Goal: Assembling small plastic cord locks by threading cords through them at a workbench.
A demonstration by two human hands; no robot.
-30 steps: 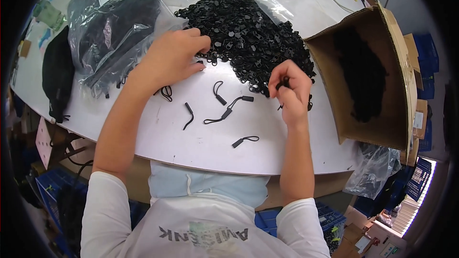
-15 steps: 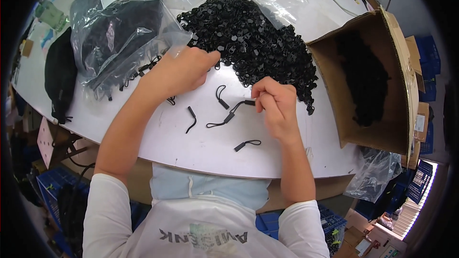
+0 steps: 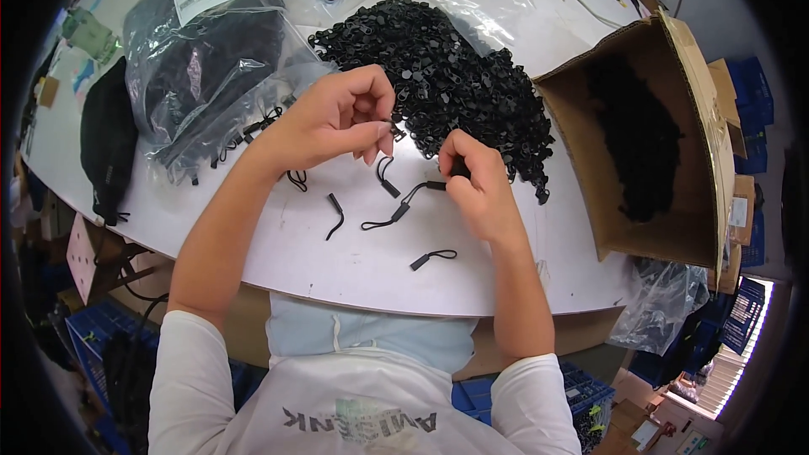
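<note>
Toward the far edge of the worktop (image 3: 371, 274), black parts (image 3: 459, 67) are heaped. In the right hand (image 3: 480, 188), something dark (image 3: 459, 168) is clasped; nearer the left edge, in the left hand (image 3: 340, 116), a small piece (image 3: 399, 131), axis unclear, is pinched.

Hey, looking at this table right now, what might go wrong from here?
The small dark piece at the left hand's fingertips could slip and be hard to find in the similarly dark pile beyond.

The right hand might catch the double-ended cord piece, since one end lies right by its fingers.

The single cord loop nearest the table's front edge could perhaps be brushed off by a forearm.
</note>
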